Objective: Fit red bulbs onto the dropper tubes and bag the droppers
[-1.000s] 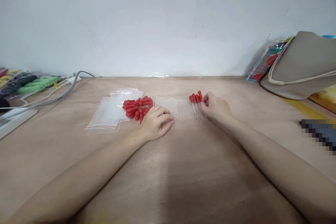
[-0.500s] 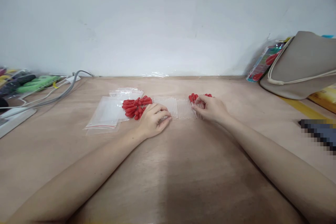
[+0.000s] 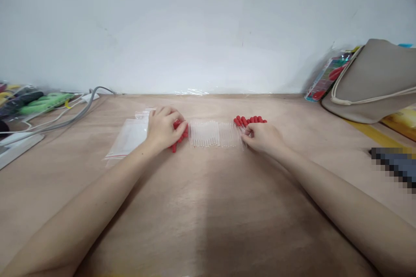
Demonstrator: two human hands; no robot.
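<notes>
Hands on a wooden table [image 3: 208, 207], both stretched far out toward the wall. Left hand [image 3: 164, 127] — palm down on top of the pile of red rubber bulbs [image 3: 178, 139], fingers bent over it. Covers most of the pile, so cannot tell if closed on any bulb or only resting there. Right hand [image 3: 263, 137] at the other end of the row of clear tubes [image 3: 211, 134], thumb and fingertips closed together on the last tubes of the row. Just behind this hand, a short line of red caps [image 3: 250, 119], close to the tube ends. Tubes flat on the table, side by side, between the two hands. Left of the left hand, flat clear zip bags [image 3: 130, 138], just beside the wrist. Far left — grey cables [image 3: 76, 114] and green plastic items [image 3: 43, 103]. Far right, beige bag [image 3: 373, 82] near the wall, with a colourful packet [image 3: 325, 78] just beside it.
</notes>
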